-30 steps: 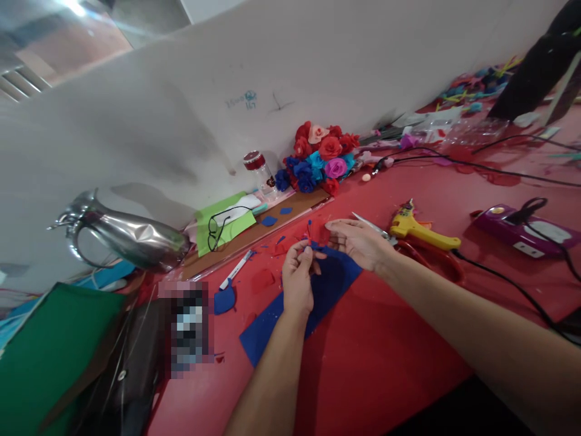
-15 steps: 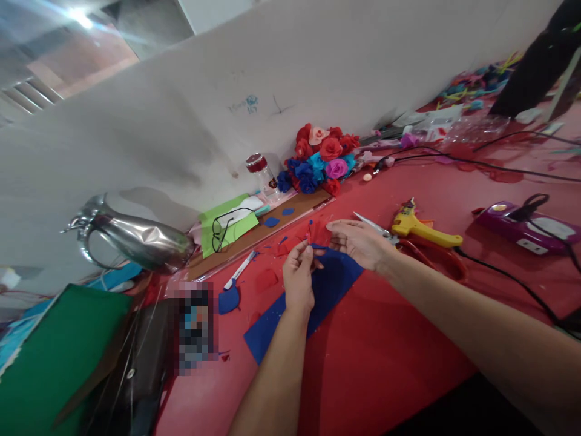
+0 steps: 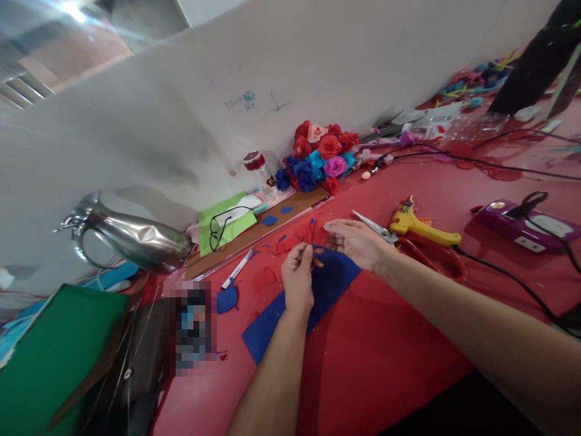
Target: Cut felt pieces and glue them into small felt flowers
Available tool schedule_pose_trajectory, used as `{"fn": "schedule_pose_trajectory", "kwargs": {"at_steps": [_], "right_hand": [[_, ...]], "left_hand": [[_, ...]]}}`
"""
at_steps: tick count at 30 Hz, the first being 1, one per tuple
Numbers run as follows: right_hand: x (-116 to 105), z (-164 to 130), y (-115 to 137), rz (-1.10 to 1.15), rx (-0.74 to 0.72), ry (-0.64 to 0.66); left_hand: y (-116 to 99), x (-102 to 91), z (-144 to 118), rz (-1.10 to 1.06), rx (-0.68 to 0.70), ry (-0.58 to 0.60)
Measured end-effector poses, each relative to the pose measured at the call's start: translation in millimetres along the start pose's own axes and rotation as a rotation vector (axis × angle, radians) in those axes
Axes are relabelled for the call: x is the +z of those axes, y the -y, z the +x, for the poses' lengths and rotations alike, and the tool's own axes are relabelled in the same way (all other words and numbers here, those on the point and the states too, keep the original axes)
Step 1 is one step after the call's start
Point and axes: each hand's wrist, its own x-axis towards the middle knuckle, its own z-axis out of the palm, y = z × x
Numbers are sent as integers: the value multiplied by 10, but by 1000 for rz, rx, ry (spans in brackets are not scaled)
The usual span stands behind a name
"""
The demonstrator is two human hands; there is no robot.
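Note:
My left hand is closed, its thumb and fingertips pinched on a small blue foam strip. Close on the right is my right hand, its fingers stretched out with the tips by the strip's far end; whether they touch it I cannot tell. Under both hands a blue foam sheet lies slantwise on the red tabletop. Just beyond the fingers are red and blue scraps. Scissors with red handles lie beside my right wrist, with a yellow glue gun right behind them.
A bunch of foam flowers rests by the wall, beside a glass jar. On the left are a metal jug, eyeglasses, a white marker and a green item. A purple power strip with black cords stands right.
Both hands keep nearly the same pose around the blue strip. The whole view has shifted very slightly; nothing else has visibly moved.

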Motion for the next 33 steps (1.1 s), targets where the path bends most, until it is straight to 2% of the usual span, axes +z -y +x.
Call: {"fn": "schedule_pose_trajectory", "kwargs": {"at_steps": [28,33], "right_hand": [[33,-51,-2,-94,-52,49],[45,-83,-4,-267,-159,99]], "left_hand": [[-26,12,-18,134,74,-126],[-19,18,-41,176,94,-110]]}}
